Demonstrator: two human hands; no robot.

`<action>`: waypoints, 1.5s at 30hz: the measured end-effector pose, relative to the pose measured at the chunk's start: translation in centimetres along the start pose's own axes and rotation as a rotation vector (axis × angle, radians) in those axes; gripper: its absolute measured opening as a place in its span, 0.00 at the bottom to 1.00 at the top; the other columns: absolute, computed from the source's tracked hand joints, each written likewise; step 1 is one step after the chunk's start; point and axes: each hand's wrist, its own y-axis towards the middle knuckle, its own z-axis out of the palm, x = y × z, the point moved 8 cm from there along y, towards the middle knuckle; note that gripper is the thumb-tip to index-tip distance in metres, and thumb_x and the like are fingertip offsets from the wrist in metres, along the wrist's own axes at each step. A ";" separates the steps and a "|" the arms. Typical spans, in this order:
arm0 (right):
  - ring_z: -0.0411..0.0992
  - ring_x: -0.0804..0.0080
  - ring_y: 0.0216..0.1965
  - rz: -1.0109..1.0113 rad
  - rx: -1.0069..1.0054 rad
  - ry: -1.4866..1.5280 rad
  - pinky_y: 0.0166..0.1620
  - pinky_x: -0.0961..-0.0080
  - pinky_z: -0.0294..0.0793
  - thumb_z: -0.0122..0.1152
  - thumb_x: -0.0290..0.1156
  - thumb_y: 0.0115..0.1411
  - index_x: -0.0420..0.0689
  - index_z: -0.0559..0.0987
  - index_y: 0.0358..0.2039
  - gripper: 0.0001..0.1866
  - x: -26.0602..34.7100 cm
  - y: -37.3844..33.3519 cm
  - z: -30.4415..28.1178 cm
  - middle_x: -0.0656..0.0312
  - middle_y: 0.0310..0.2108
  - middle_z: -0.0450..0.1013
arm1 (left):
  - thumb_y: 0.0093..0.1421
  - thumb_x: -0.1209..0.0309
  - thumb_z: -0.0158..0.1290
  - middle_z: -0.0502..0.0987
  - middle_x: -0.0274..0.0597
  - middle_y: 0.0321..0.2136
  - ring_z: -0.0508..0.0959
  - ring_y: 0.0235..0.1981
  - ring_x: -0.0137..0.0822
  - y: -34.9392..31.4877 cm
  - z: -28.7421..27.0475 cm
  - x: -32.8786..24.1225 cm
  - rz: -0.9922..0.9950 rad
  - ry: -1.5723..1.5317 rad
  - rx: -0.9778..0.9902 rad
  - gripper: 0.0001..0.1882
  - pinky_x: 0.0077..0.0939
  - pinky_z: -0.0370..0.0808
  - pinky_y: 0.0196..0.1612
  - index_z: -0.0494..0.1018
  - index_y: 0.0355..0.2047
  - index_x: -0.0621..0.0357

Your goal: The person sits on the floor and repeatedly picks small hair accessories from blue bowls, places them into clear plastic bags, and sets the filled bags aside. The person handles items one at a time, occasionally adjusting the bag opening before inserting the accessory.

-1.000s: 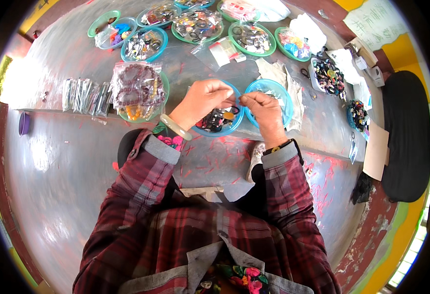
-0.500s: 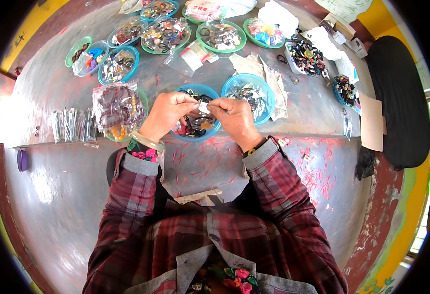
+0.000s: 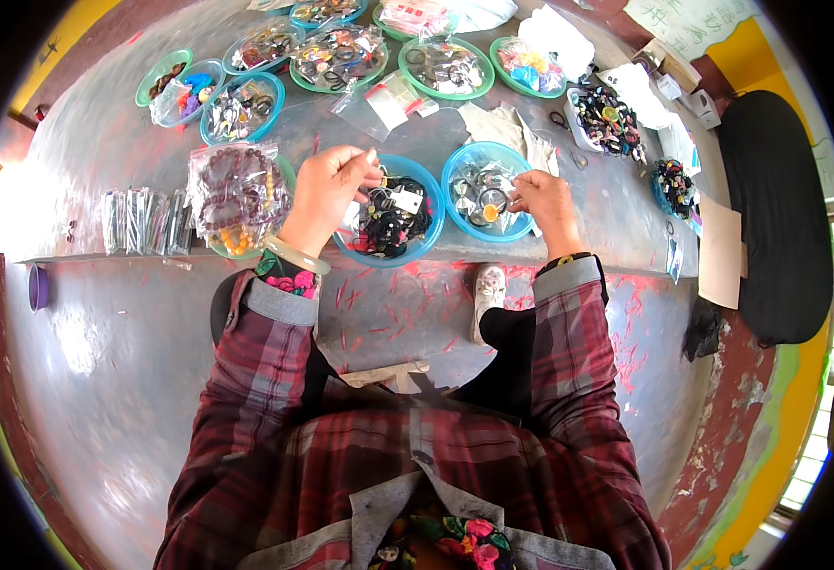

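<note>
My left hand (image 3: 333, 193) is closed in a pinch over the left edge of a blue basket (image 3: 400, 256). What its fingertips hold is too small to make out. Dark hair ties (image 3: 393, 228) fill that basket, and a white tag (image 3: 407, 200) shows above them. To the right, my right hand (image 3: 544, 206) reaches over a second blue basket (image 3: 479, 152). Its fingertips pinch the edge of a dark hair tie with a round orange charm (image 3: 490, 213). Bagged pieces in clear plastic lie beneath it.
A bag of dark red beads (image 3: 238, 190) rests on a green basket at the left, beside a row of clear packets (image 3: 147, 220). Several filled baskets line the back, including a green one (image 3: 447, 68). A white tub of hair ties (image 3: 609, 116) stands at the right.
My hands have come apart. The right one has moved right, from the left basket to over the right basket, with the orange-charmed hair tie. The left hand has risen slightly.
</note>
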 end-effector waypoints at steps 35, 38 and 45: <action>0.73 0.54 0.33 -0.354 0.493 -0.550 0.38 0.64 0.70 0.54 0.41 0.47 0.41 0.80 0.27 0.16 1.6 -3.7 26.8 0.50 0.28 0.74 | 0.60 0.66 0.47 0.76 0.46 0.30 0.77 0.32 0.38 -0.9 -8.9 2.6 0.003 -1.076 -0.405 0.13 0.21 0.71 0.32 0.71 0.34 0.67; 0.72 0.53 0.35 -0.371 0.493 -0.664 0.39 0.61 0.70 0.57 0.41 0.47 0.41 0.78 0.32 0.18 0.2 -4.4 29.2 0.48 0.31 0.73 | 0.60 0.65 0.47 0.76 0.46 0.29 0.77 0.33 0.38 -0.9 -8.8 2.4 -0.004 -1.071 -0.391 0.13 0.21 0.71 0.32 0.71 0.34 0.65; 0.73 0.53 0.35 -0.335 0.425 -0.864 0.39 0.61 0.71 0.59 0.42 0.47 0.39 0.78 0.31 0.18 -1.5 -4.4 30.8 0.47 0.31 0.74 | 0.59 0.65 0.48 0.76 0.48 0.30 0.77 0.33 0.39 -1.1 -8.9 2.6 -0.027 -1.102 -0.375 0.13 0.21 0.72 0.31 0.71 0.34 0.66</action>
